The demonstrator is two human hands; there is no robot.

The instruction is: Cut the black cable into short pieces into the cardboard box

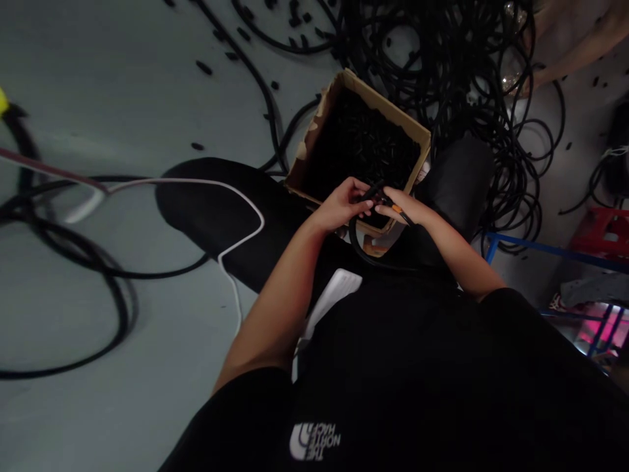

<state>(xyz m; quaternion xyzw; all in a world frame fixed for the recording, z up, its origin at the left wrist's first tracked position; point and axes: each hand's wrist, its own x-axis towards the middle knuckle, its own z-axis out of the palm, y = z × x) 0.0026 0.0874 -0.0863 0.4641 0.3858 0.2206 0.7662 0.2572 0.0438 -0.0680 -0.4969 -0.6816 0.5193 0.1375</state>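
My two hands meet over the near edge of an open cardboard box point(314, 128) between my legs. Many short black pieces point(371, 134) fill the box. My left hand point(343, 204) is closed around a black tube point(354, 237), which bends down toward my lap. Opposite it, my right hand point(401, 206) grips a slim tool with an orange and black handle point(397, 209). The tool's working end is hidden among the fingers and the dark tube, so its kind cannot be made out. The fingertips of both hands nearly touch.
A tangled heap of black tubes point(452, 65) lies beyond the box, near another person's bare leg point(574, 59). Loose black pieces point(204, 67) dot the grey floor. A white cord point(211, 181) crosses my left leg. At right stand a blue metal frame point(550, 246) and a red stool point(602, 233).
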